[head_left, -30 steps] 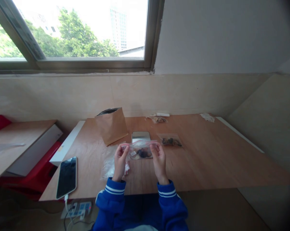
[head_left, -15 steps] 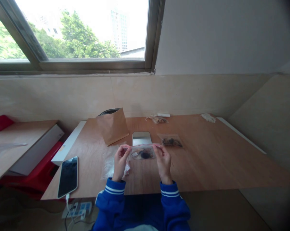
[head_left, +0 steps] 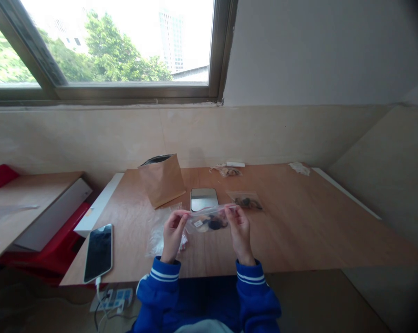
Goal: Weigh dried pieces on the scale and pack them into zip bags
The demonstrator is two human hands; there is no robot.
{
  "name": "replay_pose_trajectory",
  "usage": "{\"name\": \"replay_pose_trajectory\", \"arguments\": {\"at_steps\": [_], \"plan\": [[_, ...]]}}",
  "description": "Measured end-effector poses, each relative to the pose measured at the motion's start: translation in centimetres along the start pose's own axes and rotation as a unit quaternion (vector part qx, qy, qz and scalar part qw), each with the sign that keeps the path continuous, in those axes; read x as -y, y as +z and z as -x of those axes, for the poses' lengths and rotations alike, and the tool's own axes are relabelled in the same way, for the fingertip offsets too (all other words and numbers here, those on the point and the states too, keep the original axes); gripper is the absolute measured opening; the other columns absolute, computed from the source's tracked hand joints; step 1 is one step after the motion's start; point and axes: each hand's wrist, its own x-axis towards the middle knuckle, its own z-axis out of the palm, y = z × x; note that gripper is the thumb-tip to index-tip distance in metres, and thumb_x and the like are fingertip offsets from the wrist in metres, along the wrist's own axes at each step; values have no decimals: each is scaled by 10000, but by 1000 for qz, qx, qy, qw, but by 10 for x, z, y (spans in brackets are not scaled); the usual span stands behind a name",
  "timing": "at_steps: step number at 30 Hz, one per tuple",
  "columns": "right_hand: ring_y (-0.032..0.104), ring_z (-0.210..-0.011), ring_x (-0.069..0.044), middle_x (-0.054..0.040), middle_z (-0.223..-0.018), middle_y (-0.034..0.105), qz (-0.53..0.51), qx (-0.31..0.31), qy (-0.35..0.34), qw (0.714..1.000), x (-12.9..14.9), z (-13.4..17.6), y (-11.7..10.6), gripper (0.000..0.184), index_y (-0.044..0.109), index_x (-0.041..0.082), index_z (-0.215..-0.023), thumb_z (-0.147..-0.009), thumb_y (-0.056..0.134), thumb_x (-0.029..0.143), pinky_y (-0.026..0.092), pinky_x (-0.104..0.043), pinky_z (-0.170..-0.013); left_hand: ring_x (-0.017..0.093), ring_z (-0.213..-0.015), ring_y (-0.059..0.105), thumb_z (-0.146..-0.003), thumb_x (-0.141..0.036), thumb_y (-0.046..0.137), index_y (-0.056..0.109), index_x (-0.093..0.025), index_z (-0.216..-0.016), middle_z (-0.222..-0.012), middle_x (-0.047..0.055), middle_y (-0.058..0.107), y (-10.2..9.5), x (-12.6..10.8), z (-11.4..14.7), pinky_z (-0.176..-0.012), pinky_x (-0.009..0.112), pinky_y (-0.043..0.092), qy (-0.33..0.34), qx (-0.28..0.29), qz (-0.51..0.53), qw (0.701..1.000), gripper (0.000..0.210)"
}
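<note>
Between my two hands hangs a clear zip bag (head_left: 209, 223) with dark and pale pieces and a small white label inside. My left hand (head_left: 174, 233) pinches its top left corner between thumb and fingers. At the top right corner my right hand (head_left: 239, 231) grips the zip edge the same way. Just beyond the bag lies a small flat scale (head_left: 204, 200) with a silvery top. Empty-looking clear plastic bags (head_left: 156, 236) lie beside and partly under my left hand, with small pinkish-white packets (head_left: 183, 242) near them.
A brown paper pouch (head_left: 163, 181) stands open at the back left. Another filled zip bag (head_left: 245, 201) lies right of the scale, and a third (head_left: 230, 171) near the wall. A phone (head_left: 98, 253) on a cable lies at the left edge. Whitish scraps (head_left: 299, 169) sit at the back right.
My right hand has moved slightly to the right and the held bag has shifted with it, its right end now a little higher. The left hand stays nearly in place.
</note>
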Motion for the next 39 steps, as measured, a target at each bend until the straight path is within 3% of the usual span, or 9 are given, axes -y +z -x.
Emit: {"name": "replay_pose_trajectory", "arguments": {"at_steps": [5,8,15,19,22,25,35,39], "plan": [[679,-811,-188,-48,-942,730,15,34,19,999,-5,4,1,375,640,218,-1066,-782,719,450,535,-285,-705,149,-743,617,-847,-414,634,643,-182,-844,-776,15,654,12,-1,-1,-698,246,486,14,-65,-6,998,233],[686,-876,-215,-64,-958,739,30,51,21,998,-4,5,2,337,690,198,-978,-768,727,459,543,-326,-778,140,-704,607,-846,-426,632,628,-183,-837,-743,5,642,15,-1,-1,-673,242,482,12,-75,-3,997,243],[701,-814,-214,-60,-848,753,33,44,49,997,1,5,3,307,707,183,-869,-757,729,468,547,-348,-792,143,-713,595,-842,-427,636,644,-174,-822,-739,8,634,11,-2,-2,-677,239,468,-19,-21,22,999,253],[696,-790,-202,-48,-817,747,31,33,35,998,2,5,6,292,703,183,-837,-760,724,464,547,-333,-776,182,-884,628,-848,-426,628,674,-180,-1011,-957,54,687,10,2,-2,-793,280,484,-58,15,72,996,298],[696,-772,-202,-47,-803,745,28,35,33,998,2,5,9,279,696,184,-834,-761,726,452,553,-334,-754,196,-900,627,-831,-413,653,711,-165,-934,-948,67,692,10,4,-2,-809,295,485,-74,27,62,995,276],[698,-761,-209,-52,-795,746,27,37,39,998,1,5,11,290,688,185,-838,-758,724,461,560,-342,-736,197,-866,624,-823,-412,661,721,-157,-814,-873,62,686,10,3,-4,-789,298,488,-60,16,42,997,263],[665,-721,-172,-27,-746,709,61,70,10,996,-2,1,11,234,654,191,-831,-802,685,421,530,-297,-709,159,-750,596,-826,-409,660,667,-175,-811,-762,14,640,9,-1,-7,-700,256,458,-12,-25,-12,1000,235],[648,-699,-161,-16,-724,690,56,88,16,994,-3,-2,12,236,637,192,-803,-799,683,424,521,-280,-688,169,-811,582,-832,-380,661,676,-174,-814,-808,33,630,6,-2,-10,-728,258,447,23,-32,-49,998,207]]}}
